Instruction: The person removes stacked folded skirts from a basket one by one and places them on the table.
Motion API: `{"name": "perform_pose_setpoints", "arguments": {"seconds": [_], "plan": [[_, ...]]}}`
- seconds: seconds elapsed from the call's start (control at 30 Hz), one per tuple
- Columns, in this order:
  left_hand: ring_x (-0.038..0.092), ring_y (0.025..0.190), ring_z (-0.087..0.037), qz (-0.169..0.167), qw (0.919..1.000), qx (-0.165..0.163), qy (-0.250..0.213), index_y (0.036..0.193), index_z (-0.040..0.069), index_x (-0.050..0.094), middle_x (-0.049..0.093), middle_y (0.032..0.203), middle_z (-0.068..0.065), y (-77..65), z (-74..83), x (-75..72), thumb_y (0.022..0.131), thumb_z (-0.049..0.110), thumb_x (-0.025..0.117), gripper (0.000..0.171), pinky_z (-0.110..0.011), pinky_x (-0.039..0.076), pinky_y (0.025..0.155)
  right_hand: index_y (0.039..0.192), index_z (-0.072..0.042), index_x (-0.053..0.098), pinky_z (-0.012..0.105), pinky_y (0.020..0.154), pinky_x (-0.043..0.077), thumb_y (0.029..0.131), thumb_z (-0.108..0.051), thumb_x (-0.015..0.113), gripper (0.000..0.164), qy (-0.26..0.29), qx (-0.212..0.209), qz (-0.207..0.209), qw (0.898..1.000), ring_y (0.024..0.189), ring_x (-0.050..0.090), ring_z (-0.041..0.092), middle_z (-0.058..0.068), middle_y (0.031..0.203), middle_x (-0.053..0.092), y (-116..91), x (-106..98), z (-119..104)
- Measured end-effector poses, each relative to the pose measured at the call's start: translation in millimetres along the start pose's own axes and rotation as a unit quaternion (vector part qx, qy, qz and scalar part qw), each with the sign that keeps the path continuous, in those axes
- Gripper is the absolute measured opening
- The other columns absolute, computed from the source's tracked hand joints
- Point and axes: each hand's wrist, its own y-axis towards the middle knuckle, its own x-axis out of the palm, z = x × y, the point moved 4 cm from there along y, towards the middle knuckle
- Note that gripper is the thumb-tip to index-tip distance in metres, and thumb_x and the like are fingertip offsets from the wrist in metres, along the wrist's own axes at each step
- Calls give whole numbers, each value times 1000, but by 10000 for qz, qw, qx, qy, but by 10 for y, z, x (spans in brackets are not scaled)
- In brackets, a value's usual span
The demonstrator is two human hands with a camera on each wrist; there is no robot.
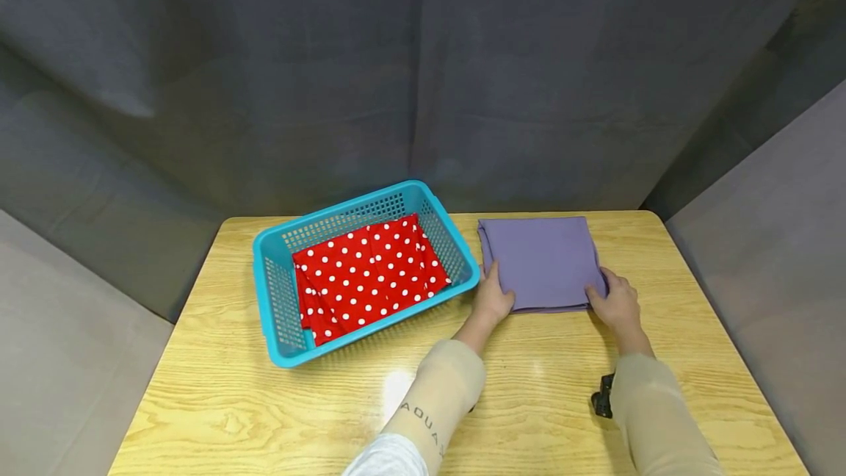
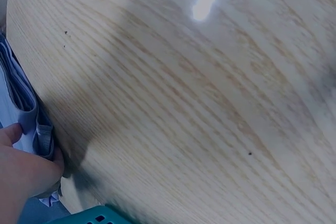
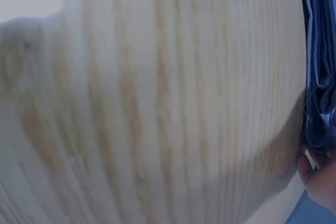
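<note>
Head view gives you the whole layout: your left hand (image 1: 494,296) and right hand (image 1: 616,301) on a folded purple cloth (image 1: 538,259), at the far right part of the wooden surface (image 1: 535,402), just right of a blue basket (image 1: 390,322). Only that view gets the red polka-dot cloth (image 1: 370,278) lying in the basket, plus the lettering on your left sleeve (image 1: 423,417)

Left wrist view adds what the head view hides: the near edge of the purple cloth end-on, several layers stacked and rounded at the fold, your thumb on top and a finger curled round the side. It catches just a bit of basket rim at the bottom

Right wrist view gets the layers at the other end, with your fingertips tucked in at the lower corner; most of that hand is cut off by the frame

Both your hands are nearly closed, each pinching a side of the cloth by its near corner, thumbs on top in the head view

Cloth: plain, flat, roughly rectangular, top smooth, edges slightly uneven; reads bluer in both wrist views
</note>
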Motion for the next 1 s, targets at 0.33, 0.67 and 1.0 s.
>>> {"name": "perform_pose_setpoints", "arguments": {"seconds": [0.33,0.67,1.0], "plan": [[37,128,-29,295,9989,234,-289,141,12,33,22,148,-17,-49,-24,-51,86,13,55,59,-36,40,97,138,8,24,61,100,21,92,-24,45,60,234,-68,92,9997,123,21,55,38,134,23,-39,-11,-28],[43,123,-24,160,9939,1090,86,139,12,35,28,144,-8,-72,-7,-71,91,20,50,50,-32,42,95,135,12,27,59,101,21,91,-17,48,56,490,-351,353,9976,122,25,54,40,132,25,-53,-45,-66],[32,129,-17,54,9779,1912,843,137,14,38,39,138,-2,-95,100,-98,89,25,52,51,-25,29,105,137,9,28,61,100,22,93,-16,47,54,480,-512,442,9966,123,25,53,38,134,25,-8,-178,-149]]}}
